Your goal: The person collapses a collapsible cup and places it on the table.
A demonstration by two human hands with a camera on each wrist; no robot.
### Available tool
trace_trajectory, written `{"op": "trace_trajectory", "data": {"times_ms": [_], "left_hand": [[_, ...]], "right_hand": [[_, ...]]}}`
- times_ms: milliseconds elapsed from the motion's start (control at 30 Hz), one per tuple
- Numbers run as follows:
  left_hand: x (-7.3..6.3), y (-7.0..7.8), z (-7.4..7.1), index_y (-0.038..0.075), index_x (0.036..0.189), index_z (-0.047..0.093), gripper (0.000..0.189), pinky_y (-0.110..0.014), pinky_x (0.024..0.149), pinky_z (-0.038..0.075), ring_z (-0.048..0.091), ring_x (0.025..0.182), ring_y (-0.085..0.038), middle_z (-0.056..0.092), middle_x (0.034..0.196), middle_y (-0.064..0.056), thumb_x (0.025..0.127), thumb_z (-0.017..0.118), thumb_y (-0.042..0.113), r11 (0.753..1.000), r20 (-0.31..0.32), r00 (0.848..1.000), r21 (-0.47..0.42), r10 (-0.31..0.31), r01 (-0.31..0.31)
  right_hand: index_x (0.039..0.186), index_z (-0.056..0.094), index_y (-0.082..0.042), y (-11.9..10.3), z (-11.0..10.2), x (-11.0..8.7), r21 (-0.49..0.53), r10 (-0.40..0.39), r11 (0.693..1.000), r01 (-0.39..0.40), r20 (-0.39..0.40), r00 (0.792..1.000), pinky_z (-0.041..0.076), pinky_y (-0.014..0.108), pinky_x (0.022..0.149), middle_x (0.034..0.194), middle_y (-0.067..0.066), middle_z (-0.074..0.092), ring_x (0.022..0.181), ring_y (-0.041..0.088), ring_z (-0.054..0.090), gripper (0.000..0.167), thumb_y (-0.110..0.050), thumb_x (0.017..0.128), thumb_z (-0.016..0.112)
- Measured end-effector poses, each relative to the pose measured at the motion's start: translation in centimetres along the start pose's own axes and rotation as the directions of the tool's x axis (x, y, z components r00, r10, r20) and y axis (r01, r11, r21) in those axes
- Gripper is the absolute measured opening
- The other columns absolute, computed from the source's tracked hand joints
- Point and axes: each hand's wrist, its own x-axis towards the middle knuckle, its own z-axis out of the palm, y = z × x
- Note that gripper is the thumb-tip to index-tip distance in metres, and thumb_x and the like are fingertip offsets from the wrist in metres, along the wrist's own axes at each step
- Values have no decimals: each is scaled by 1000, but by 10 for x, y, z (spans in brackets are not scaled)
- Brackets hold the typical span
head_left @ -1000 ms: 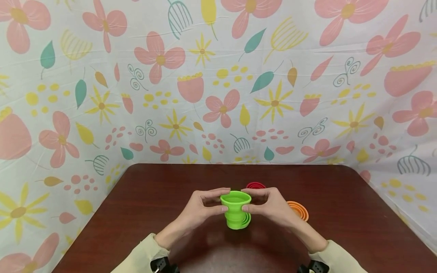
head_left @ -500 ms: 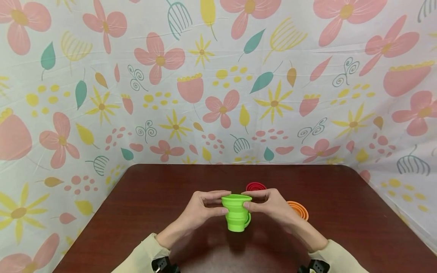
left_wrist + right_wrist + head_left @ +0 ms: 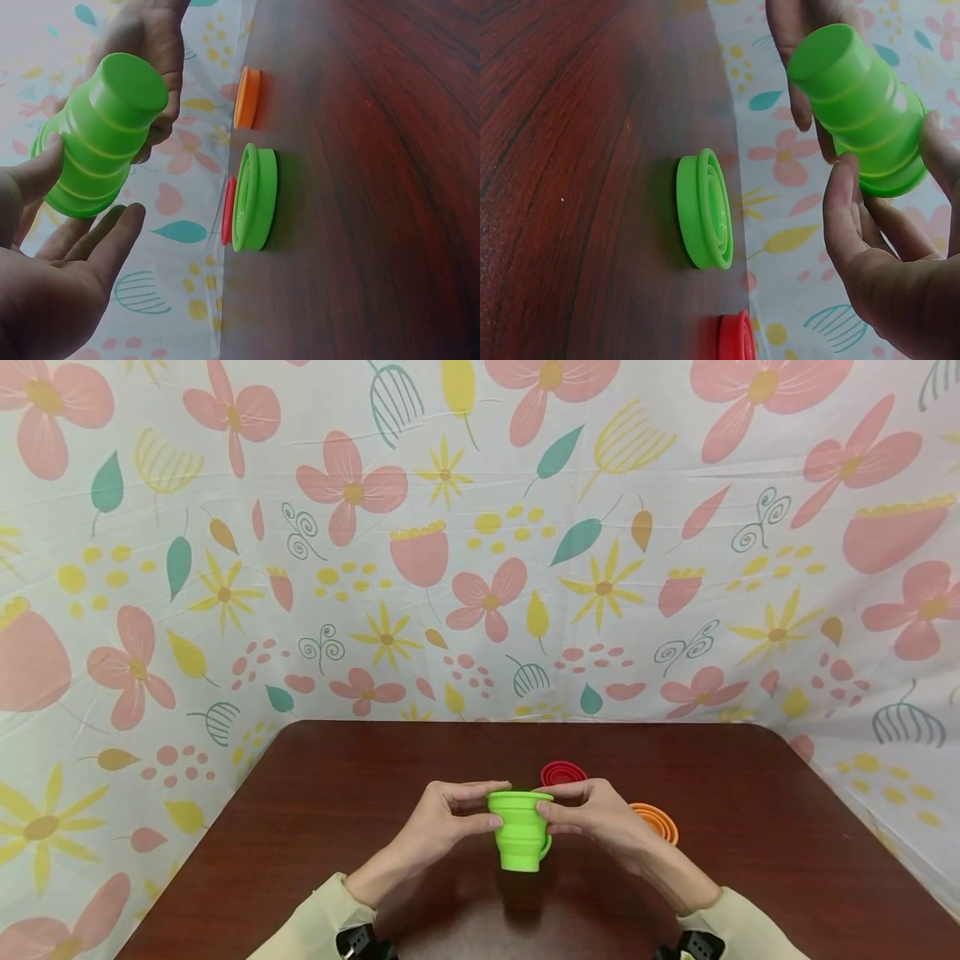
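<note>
A green collapsible cup (image 3: 519,837), drawn out to its full stepped height, is held above the table between both hands. My left hand (image 3: 442,820) pinches its rim from the left, thumb on the near side and fingers at the far side. My right hand (image 3: 600,817) grips the rim in the same way from the right. Seen from the right wrist, the cup's round base (image 3: 825,56) faces the camera. On the table behind stands a second, flattened green collapsible cup (image 3: 259,199), mostly hidden by the held one in the head view.
A flattened red collapsible cup (image 3: 562,771) lies farther back, just beyond the right hand. To the right, a flattened orange one (image 3: 657,823) is partly covered by the right forearm. The dark wooden table (image 3: 337,777) ends at a flower-patterned cloth (image 3: 465,568).
The held cup has tipped so that its opening, visible a second ago, now shows only as a rim edge. It sits slightly lower, and more of the red cup shows.
</note>
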Motion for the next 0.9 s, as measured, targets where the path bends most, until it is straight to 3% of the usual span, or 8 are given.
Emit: {"op": "trace_trajectory", "data": {"times_ms": [267,433,600,667,800,900], "left_hand": [[0,1,1,3,137,70,44,-33,95,60,67,123,-26,72,130,-12,94,78,2,1000,-21,1000,20,-7,7],[0,1,1,3,136,71,42,-35,102,55,62,130,-22,71,133,-8,95,79,5,999,-39,999,48,-12,14],[-2,-1,2,1,135,71,40,-31,99,57,63,128,-28,71,133,-9,96,77,5,999,-35,999,40,-21,22],[-3,-1,2,2,135,71,40,-29,97,57,64,127,-27,71,133,-9,96,77,5,999,-43,999,36,-30,32],[-3,0,3,3,135,72,38,-29,94,58,67,123,-23,71,132,-10,97,76,7,999,-55,998,32,-32,34],[-3,0,3,2,135,71,37,-31,92,60,69,119,-20,71,131,-12,98,75,7,999,-54,998,22,-27,28]], "right_hand": [[134,66,11,1,2,0,-137,-43,990,37,-45,998,61,46,95,121,17,72,91,28,76,52,-26,100,76],[123,73,7,4,4,-2,-228,-155,964,140,-49,987,64,44,84,112,15,74,89,28,73,36,-21,99,77],[115,78,-3,6,7,-2,-306,-263,921,239,-38,964,64,37,73,104,11,75,85,30,69,23,-17,98,78],[119,77,-3,6,8,-2,-306,-291,913,269,-29,956,64,38,72,108,11,75,85,28,70,25,-16,98,77],[137,68,-2,7,7,-3,-242,-321,917,316,19,947,65,50,69,119,18,72,85,26,72,38,-12,101,73],[146,62,-6,7,7,-4,-203,-322,923,325,49,945,64,56,63,125,20,70,82,36,71,44,-10,103,69]]}}
